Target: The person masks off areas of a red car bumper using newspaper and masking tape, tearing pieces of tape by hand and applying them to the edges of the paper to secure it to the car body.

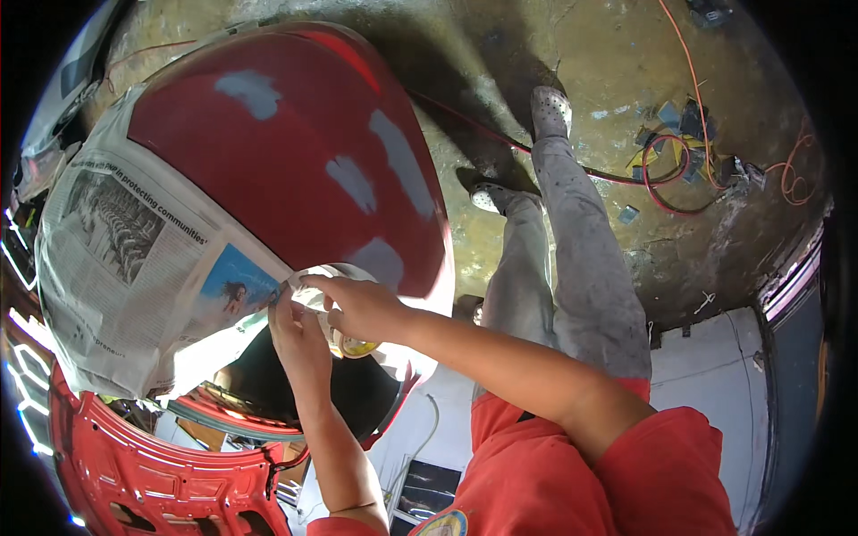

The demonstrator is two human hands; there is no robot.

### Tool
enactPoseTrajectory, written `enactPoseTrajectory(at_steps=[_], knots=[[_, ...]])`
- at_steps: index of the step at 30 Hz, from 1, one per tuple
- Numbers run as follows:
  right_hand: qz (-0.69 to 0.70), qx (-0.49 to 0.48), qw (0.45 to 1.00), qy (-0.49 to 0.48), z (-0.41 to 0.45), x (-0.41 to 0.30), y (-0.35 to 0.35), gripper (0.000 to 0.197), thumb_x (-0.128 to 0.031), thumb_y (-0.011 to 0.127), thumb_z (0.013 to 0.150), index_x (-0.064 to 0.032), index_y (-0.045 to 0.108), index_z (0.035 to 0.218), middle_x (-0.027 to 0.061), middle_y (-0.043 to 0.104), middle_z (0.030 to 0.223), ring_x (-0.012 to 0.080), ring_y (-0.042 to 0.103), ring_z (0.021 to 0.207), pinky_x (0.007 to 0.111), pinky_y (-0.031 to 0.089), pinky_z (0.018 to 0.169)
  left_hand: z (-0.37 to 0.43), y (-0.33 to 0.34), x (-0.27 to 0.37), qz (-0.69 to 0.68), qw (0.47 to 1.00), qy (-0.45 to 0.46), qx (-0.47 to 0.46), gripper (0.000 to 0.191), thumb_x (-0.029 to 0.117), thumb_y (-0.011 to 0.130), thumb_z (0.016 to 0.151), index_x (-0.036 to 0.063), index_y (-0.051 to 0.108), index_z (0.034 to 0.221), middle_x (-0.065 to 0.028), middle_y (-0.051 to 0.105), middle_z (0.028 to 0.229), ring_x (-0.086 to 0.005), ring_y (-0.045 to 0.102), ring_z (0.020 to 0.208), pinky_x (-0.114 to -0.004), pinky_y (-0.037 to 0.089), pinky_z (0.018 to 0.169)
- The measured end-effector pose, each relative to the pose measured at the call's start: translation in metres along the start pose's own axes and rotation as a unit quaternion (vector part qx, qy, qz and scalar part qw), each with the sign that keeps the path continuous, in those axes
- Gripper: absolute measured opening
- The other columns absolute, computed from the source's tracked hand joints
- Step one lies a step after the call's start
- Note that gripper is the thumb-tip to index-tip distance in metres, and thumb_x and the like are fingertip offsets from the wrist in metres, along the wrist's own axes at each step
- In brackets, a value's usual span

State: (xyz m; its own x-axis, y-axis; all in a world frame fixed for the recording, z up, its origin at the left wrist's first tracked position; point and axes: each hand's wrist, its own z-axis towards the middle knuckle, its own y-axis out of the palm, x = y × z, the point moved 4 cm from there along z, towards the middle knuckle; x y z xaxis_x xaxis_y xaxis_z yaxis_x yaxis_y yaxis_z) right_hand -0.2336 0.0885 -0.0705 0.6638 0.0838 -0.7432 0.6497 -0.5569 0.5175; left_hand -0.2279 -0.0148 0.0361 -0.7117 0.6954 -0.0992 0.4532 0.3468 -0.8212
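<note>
A newspaper sheet [144, 268] covers the left part of a red car body panel [268, 154] that bears several grey filler patches. At the corner of the paper, beside the panel's lower edge, my left hand [299, 335] pinches the sheet's edge with its fingertips. My right hand [365, 308] meets it from the right, its fingers curled at a roll of masking tape [355, 345], which hangs under the palm. The fingertips of both hands nearly touch, and what lies between them is partly hidden.
An open red hood or lid [167, 486] stands at lower left. A dark window [362, 395] lies below my hands. On the floor at right are red and orange hoses [660, 177] and scattered sanding pads or paper [694, 134]. Another vehicle [67, 80] is at upper left.
</note>
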Motion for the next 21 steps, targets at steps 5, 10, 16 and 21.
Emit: enactPoseTrajectory(at_steps=[5,10,16,21], knots=[[0.029,0.000,1.000,0.001,0.008,0.002,0.009,0.071,-0.007,0.060,0.087,-0.0200,0.042,0.154,0.0127,0.071,0.110,0.0341,0.070,0.101,0.046,0.054,0.086,0.013,-0.007,0.007,0.080,0.996,0.024,-0.014,0.046,0.011,0.047,0.095,-0.0053,0.059,0.136,-0.0282,0.063,0.126,-0.0435,0.062,0.116,-0.048,0.048,0.099],[0.063,0.026,0.998,-0.014,0.007,0.004,0.012,0.061,-0.008,0.054,0.091,-0.0177,0.047,0.151,0.0194,0.072,0.113,0.0372,0.070,0.100,0.048,0.054,0.086,0.020,-0.013,0.010,0.087,0.995,-0.008,-0.056,0.047,0.012,0.046,0.092,-0.0046,0.061,0.134,-0.0286,0.066,0.121,-0.0426,0.065,0.112,-0.047,0.048,0.098],[0.053,0.004,0.999,-0.010,0.009,0.000,0.014,0.066,-0.008,0.053,0.091,-0.0188,0.042,0.156,0.0189,0.070,0.122,0.0383,0.069,0.105,0.048,0.054,0.090,0.017,-0.010,0.013,0.109,0.993,-0.015,-0.032,0.048,0.013,0.046,0.092,-0.0024,0.063,0.134,-0.0283,0.067,0.121,-0.0427,0.066,0.110,-0.047,0.049,0.097],[0.041,0.019,0.999,0.001,0.010,-0.004,0.017,0.065,-0.006,0.054,0.091,-0.0177,0.042,0.154,0.0198,0.066,0.134,0.0394,0.067,0.114,0.048,0.054,0.095,0.018,-0.008,0.012,0.102,0.994,-0.013,-0.027,0.052,0.016,0.045,0.092,-0.0020,0.060,0.139,-0.0322,0.063,0.130,-0.0426,0.063,0.119,-0.046,0.048,0.100]])
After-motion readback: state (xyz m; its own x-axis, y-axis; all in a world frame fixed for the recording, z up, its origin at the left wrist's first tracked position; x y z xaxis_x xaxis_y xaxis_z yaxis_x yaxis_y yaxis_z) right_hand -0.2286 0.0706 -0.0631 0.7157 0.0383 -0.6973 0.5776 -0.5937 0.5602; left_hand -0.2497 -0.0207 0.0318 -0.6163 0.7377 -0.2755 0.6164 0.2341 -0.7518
